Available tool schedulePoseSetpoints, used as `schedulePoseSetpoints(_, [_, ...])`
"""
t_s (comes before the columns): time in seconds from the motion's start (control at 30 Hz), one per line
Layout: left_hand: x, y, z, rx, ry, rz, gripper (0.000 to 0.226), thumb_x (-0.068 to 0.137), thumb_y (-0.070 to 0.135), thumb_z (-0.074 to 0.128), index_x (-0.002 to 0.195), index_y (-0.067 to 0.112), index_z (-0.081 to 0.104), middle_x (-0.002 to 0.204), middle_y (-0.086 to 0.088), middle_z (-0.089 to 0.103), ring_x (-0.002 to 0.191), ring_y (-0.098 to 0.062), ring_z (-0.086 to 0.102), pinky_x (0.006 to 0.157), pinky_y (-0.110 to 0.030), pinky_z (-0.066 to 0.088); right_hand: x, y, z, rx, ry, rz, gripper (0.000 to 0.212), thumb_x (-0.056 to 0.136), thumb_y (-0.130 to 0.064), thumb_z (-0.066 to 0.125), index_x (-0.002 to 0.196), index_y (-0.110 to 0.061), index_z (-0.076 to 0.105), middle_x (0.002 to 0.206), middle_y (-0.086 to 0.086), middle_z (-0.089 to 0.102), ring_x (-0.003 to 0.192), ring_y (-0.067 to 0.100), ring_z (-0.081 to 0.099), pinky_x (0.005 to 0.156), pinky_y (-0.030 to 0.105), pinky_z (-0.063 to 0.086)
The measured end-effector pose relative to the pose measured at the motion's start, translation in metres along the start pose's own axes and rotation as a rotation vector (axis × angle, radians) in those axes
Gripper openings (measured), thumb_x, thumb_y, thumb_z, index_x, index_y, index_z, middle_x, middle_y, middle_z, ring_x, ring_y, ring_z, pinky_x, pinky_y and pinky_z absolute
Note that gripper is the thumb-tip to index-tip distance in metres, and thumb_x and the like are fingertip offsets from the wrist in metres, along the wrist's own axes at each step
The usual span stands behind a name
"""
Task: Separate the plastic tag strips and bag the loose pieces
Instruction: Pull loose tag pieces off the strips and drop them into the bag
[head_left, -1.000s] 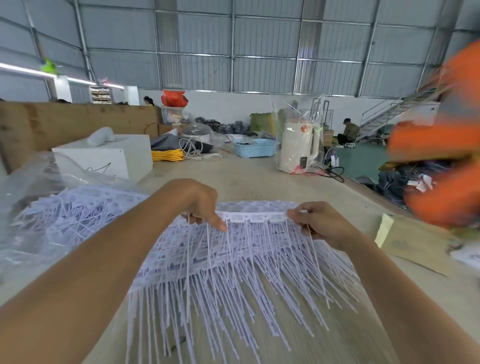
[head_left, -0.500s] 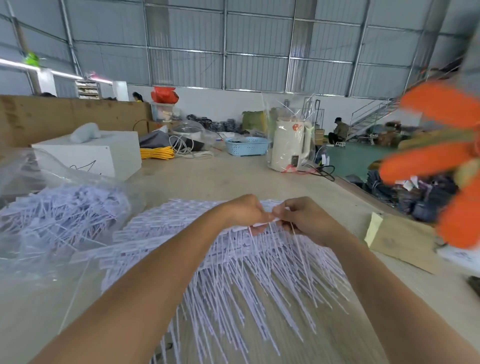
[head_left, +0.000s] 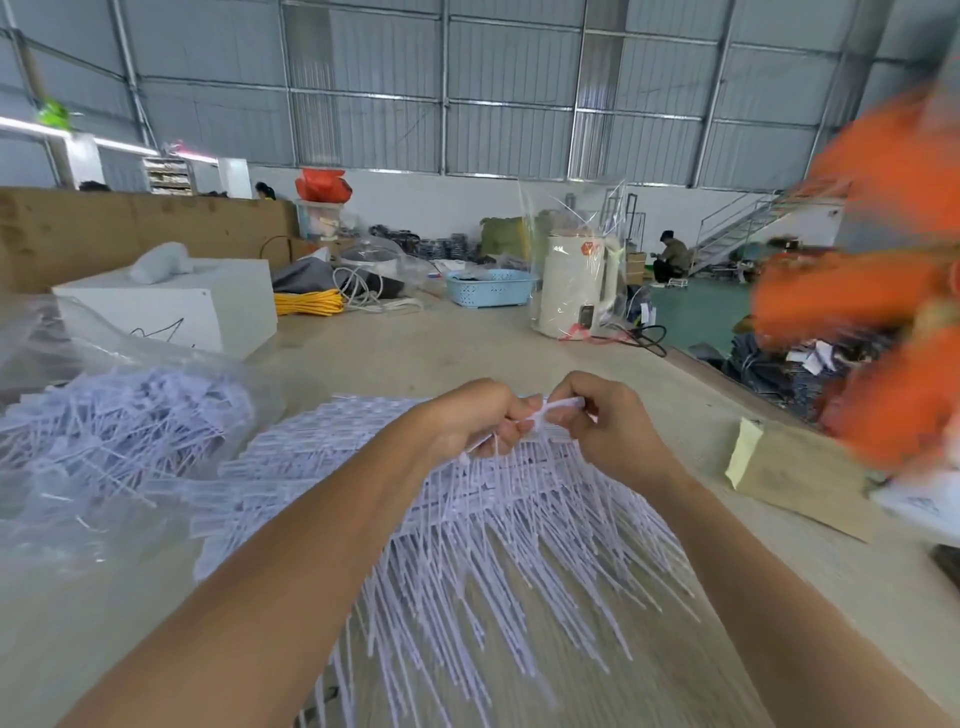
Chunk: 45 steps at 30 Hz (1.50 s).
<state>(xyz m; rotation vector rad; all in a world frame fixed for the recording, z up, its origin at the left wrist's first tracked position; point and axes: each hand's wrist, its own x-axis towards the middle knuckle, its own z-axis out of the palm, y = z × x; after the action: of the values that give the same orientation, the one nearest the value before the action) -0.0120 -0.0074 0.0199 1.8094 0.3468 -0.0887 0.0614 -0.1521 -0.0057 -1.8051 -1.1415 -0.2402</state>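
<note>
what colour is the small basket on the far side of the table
Light blue, with perforated sides; the basket shows in the head view.

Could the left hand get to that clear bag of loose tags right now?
Probably yes, but not this instant. The bag lies open on the table just left of the left hand, with nothing between them. That hand, though, is gripping a tag strip together with the right hand.
</note>
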Motion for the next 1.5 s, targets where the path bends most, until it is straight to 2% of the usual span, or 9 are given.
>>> schedulePoseSetpoints(0.3, [-0.006, 0.007, -0.006, -0.080, 0.016, 0.074, 0.049, 0.098, 0.027, 0.044, 0.050, 0.020, 0.041, 0.040, 0.008, 0.028, 0.035, -0.007, 0.019, 0.044, -0.023, 0.009, 0.020, -0.009, 0.006, -0.102, 0.172, 0.186, 0.007, 0.088, 0.001, 0.055, 0.087, -0.003, 0.060, 0.068, 0.001, 0.050, 0.053, 0.008, 0.044, 0.041, 0.018, 0.035])
schedulePoseSetpoints(0.43, [-0.016, 0.006, -0.003, 0.081, -0.036, 0.191, 0.049, 0.098, 0.025, 0.045, 0.050, 0.016, 0.042, 0.041, 0.007, 0.033, 0.038, -0.009, 0.025, 0.047, -0.025, 0.017, 0.029, -0.015, -0.027, 0.271, 0.298, 0.453, 0.008, 0.091, 0.000, 0.053, 0.092, 0.004, 0.060, 0.067, 0.007, 0.050, 0.041, 0.010, 0.046, 0.032, 0.014, 0.032])
schedulePoseSetpoints(0.57, [-0.019, 0.011, -0.001, 0.246, 0.034, 0.290, 0.024, 0.092, 0.000, 0.048, 0.071, 0.005, 0.058, 0.062, -0.005, 0.054, 0.054, -0.017, 0.041, 0.052, -0.029, 0.029, 0.036, -0.043, -0.057, 0.430, 0.145, 0.432, 0.012, 0.089, -0.011, 0.060, 0.079, -0.007, 0.060, 0.071, 0.005, 0.058, 0.038, 0.007, 0.051, 0.036, 0.016, 0.034])
schedulePoseSetpoints(0.73, [-0.020, 0.012, -0.003, 0.513, 0.068, 0.270, 0.027, 0.083, -0.006, 0.053, 0.101, 0.012, 0.061, 0.084, -0.002, 0.057, 0.065, -0.015, 0.046, 0.057, -0.026, 0.036, 0.029, -0.056, -0.037, 0.100, -0.287, 0.427, 0.019, 0.087, -0.015, 0.063, 0.094, 0.002, 0.063, 0.094, 0.011, 0.065, 0.085, 0.021, 0.061, 0.079, 0.036, 0.052])
schedulePoseSetpoints(0.93, [-0.020, 0.005, -0.003, 0.631, 0.221, 0.312, 0.034, 0.080, 0.015, 0.070, 0.108, 0.015, 0.050, 0.097, -0.001, 0.054, 0.091, -0.019, 0.055, 0.073, -0.029, 0.043, 0.011, -0.045, -0.001, 0.291, -0.275, 0.391, 0.011, 0.090, -0.007, 0.060, 0.083, -0.001, 0.055, 0.065, 0.012, 0.066, 0.060, 0.020, 0.067, 0.062, 0.032, 0.058])
schedulePoseSetpoints(1.1, [-0.023, 0.000, -0.015, 0.673, 0.217, 0.224, 0.026, 0.087, 0.034, 0.064, 0.081, 0.009, 0.065, 0.080, -0.009, 0.066, 0.072, -0.020, 0.058, 0.065, -0.032, 0.044, 0.013, -0.036, 0.000, 0.298, -0.216, 0.306, 0.006, 0.091, 0.003, 0.053, 0.095, -0.002, 0.051, 0.068, 0.014, 0.061, 0.054, 0.018, 0.060, 0.051, 0.023, 0.050])
schedulePoseSetpoints(1.17, [-0.022, -0.003, -0.016, 0.560, 0.174, 0.216, 0.025, 0.090, 0.026, 0.061, 0.078, 0.006, 0.066, 0.076, -0.009, 0.070, 0.069, -0.017, 0.063, 0.072, -0.034, 0.050, 0.014, -0.032, 0.000, 0.222, -0.223, 0.278, 0.005, 0.092, 0.002, 0.053, 0.096, 0.002, 0.056, 0.068, 0.012, 0.060, 0.053, 0.014, 0.057, 0.051, 0.020, 0.049])
schedulePoseSetpoints(1.3, [-0.025, -0.004, -0.017, 0.417, 0.178, 0.251, 0.035, 0.097, 0.020, 0.051, 0.067, 0.006, 0.063, 0.044, 0.006, 0.058, 0.045, -0.005, 0.054, 0.052, -0.018, 0.045, 0.015, -0.025, 0.002, 0.135, -0.227, 0.227, 0.011, 0.088, -0.001, 0.061, 0.088, 0.009, 0.063, 0.062, 0.012, 0.060, 0.049, 0.014, 0.056, 0.049, 0.019, 0.048])
schedulePoseSetpoints(1.5, [-0.024, -0.001, -0.010, 0.179, 0.199, 0.217, 0.040, 0.097, 0.013, 0.049, 0.058, 0.011, 0.048, 0.036, 0.007, 0.048, 0.029, -0.004, 0.035, 0.045, -0.021, 0.033, 0.010, -0.024, 0.008, -0.049, -0.081, 0.021, 0.006, 0.083, 0.004, 0.063, 0.077, 0.006, 0.062, 0.069, 0.012, 0.058, 0.054, 0.018, 0.058, 0.054, 0.020, 0.050])
